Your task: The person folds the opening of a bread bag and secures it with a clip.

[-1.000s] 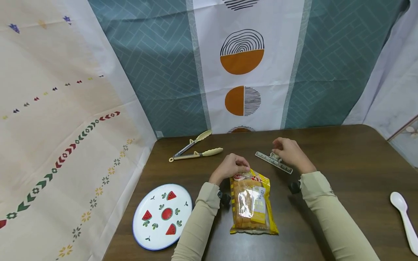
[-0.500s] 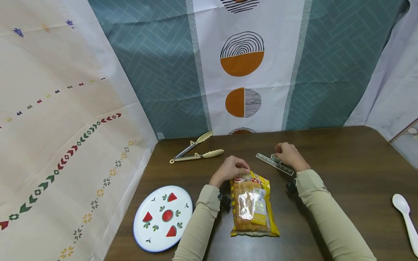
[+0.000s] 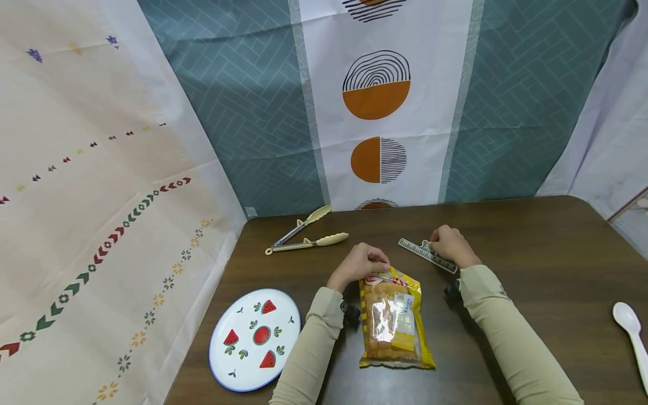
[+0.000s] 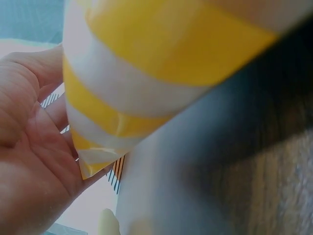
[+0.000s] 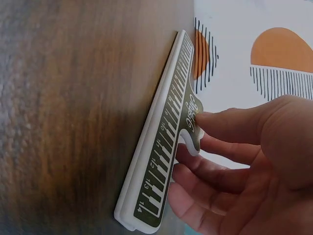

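Observation:
A yellow bag of sliced bread lies on the table in the head view. My left hand pinches its far top edge; in the left wrist view the yellow-and-white striped side of the bag fills much of the picture, beside the palm. To the right, my right hand holds a long ruler-marked clip by its handle. Close up in the right wrist view, the thumb presses on the clip's dark handle tab, with the other fingers behind it. The clip's long bar seems to rest on the table.
Cream-tipped tongs lie spread at the back left of the table. A white plate with watermelon pictures sits left of the left forearm. At the far right edge is a white spoon. Patterned cloths hang behind and at the left.
My right hand has come down onto the clip's handle and now grips it. The left hand keeps its hold on the bread bag. The head view has shifted slightly.

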`<state>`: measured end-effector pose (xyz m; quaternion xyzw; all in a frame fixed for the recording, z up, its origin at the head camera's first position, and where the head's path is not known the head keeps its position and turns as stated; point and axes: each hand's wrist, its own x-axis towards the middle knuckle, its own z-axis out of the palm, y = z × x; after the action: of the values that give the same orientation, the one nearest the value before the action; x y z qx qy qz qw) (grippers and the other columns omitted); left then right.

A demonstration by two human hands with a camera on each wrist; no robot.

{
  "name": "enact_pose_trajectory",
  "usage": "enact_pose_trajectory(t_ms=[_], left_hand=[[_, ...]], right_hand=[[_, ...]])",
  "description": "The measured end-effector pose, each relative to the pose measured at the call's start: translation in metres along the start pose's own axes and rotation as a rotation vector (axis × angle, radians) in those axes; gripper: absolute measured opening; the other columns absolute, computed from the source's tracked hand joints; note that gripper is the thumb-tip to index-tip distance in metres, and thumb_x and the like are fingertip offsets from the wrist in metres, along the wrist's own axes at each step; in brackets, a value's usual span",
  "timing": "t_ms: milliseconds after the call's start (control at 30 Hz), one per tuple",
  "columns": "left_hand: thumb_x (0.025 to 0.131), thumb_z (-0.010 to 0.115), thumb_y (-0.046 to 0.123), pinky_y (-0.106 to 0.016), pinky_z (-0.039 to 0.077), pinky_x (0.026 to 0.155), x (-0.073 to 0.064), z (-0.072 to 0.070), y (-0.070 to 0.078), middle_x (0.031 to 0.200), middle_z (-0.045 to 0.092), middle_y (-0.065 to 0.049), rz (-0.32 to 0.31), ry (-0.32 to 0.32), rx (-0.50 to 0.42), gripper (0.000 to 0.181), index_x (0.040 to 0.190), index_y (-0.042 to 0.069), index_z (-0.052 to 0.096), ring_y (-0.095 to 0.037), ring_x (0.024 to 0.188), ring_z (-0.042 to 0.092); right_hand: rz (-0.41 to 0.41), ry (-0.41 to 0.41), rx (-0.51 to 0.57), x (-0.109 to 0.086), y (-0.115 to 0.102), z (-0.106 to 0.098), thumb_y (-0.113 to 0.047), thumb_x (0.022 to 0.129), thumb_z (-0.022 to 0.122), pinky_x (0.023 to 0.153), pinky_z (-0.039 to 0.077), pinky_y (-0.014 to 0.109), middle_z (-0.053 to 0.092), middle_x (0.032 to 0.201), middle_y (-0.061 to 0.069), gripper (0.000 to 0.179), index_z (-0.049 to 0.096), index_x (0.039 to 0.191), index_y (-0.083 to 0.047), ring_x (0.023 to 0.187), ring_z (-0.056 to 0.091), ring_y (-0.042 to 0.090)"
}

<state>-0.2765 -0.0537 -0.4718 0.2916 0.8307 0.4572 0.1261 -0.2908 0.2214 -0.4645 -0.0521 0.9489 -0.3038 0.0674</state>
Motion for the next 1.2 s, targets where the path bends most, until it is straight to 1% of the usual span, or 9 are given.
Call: enact_pose_trajectory(t_ms=[167, 333, 533, 767, 900, 1000, 1067, 1200], left_hand=[[0.093, 0.076, 0.013, -0.023, 0.049, 0.067, 0.000, 0.000, 0.001, 0.081, 0.073, 0.006, -0.006, 0.001, 0.003, 0.006, 0.091, 0.009, 0.079, -0.007, 0.072, 0.062], [0.093, 0.075, 0.013, -0.023, 0.049, 0.067, -0.001, 0.000, 0.002, 0.082, 0.073, 0.005, -0.002, -0.003, 0.001, 0.006, 0.091, 0.008, 0.079, -0.007, 0.072, 0.062], [0.093, 0.075, 0.013, -0.024, 0.050, 0.069, -0.002, -0.002, 0.002, 0.082, 0.073, 0.005, 0.001, -0.004, 0.005, 0.007, 0.092, 0.007, 0.079, -0.007, 0.073, 0.062], [0.094, 0.074, 0.013, -0.023, 0.050, 0.071, -0.002, 0.001, 0.000, 0.085, 0.074, 0.003, -0.004, -0.013, 0.001, 0.008, 0.094, 0.006, 0.078, -0.007, 0.077, 0.063], [0.095, 0.073, 0.013, -0.023, 0.050, 0.073, -0.002, 0.003, 0.000, 0.087, 0.074, 0.002, -0.003, -0.018, 0.002, 0.008, 0.095, 0.007, 0.078, -0.007, 0.079, 0.063], [0.095, 0.073, 0.012, -0.024, 0.050, 0.074, -0.002, 0.005, 0.000, 0.087, 0.075, 0.001, -0.006, -0.017, 0.003, 0.008, 0.095, 0.007, 0.078, -0.007, 0.079, 0.063], [0.095, 0.072, 0.012, -0.024, 0.050, 0.074, -0.001, 0.005, -0.001, 0.088, 0.075, 0.001, -0.007, -0.018, 0.006, 0.008, 0.095, 0.007, 0.078, -0.007, 0.079, 0.063], [0.096, 0.071, 0.012, -0.023, 0.050, 0.075, -0.001, 0.003, -0.001, 0.089, 0.075, 0.001, -0.001, -0.018, 0.023, 0.009, 0.096, 0.007, 0.078, -0.007, 0.080, 0.063]], right_hand=[[0.006, -0.010, 0.004, -0.001, 0.001, 0.000, -0.007, 0.097, 0.061, 0.075, 0.051, 0.047, 0.066, 0.094, 0.020, 0.018, 0.069, 0.099, 0.009, 0.082, 0.059, 0.031], [-0.013, -0.022, 0.057, -0.006, -0.003, -0.002, -0.005, 0.097, 0.062, 0.067, 0.048, 0.039, 0.063, 0.085, 0.014, 0.013, 0.067, 0.092, 0.005, 0.076, 0.055, 0.027], [-0.066, -0.024, 0.085, -0.011, -0.005, -0.005, -0.006, 0.095, 0.065, 0.068, 0.048, 0.039, 0.064, 0.084, 0.011, 0.012, 0.068, 0.090, 0.004, 0.076, 0.055, 0.025], [-0.081, -0.048, 0.143, -0.021, -0.006, -0.011, -0.004, 0.096, 0.064, 0.066, 0.051, 0.036, 0.064, 0.084, 0.012, 0.010, 0.068, 0.094, 0.006, 0.074, 0.058, 0.024], [-0.101, -0.040, 0.173, -0.027, -0.008, -0.014, -0.001, 0.096, 0.065, 0.063, 0.052, 0.034, 0.064, 0.083, 0.013, 0.010, 0.067, 0.094, 0.008, 0.072, 0.062, 0.024], [-0.098, -0.032, 0.193, -0.031, -0.011, -0.016, 0.000, 0.095, 0.066, 0.062, 0.053, 0.034, 0.064, 0.084, 0.014, 0.009, 0.065, 0.095, 0.009, 0.072, 0.063, 0.025], [-0.094, -0.028, 0.208, -0.033, -0.015, -0.017, 0.000, 0.094, 0.066, 0.063, 0.054, 0.034, 0.064, 0.087, 0.016, 0.011, 0.064, 0.098, 0.010, 0.073, 0.064, 0.025], [-0.096, -0.027, 0.233, -0.038, -0.021, -0.020, 0.001, 0.094, 0.067, 0.066, 0.056, 0.037, 0.065, 0.094, 0.021, 0.021, 0.059, 0.109, 0.013, 0.076, 0.066, 0.025]])
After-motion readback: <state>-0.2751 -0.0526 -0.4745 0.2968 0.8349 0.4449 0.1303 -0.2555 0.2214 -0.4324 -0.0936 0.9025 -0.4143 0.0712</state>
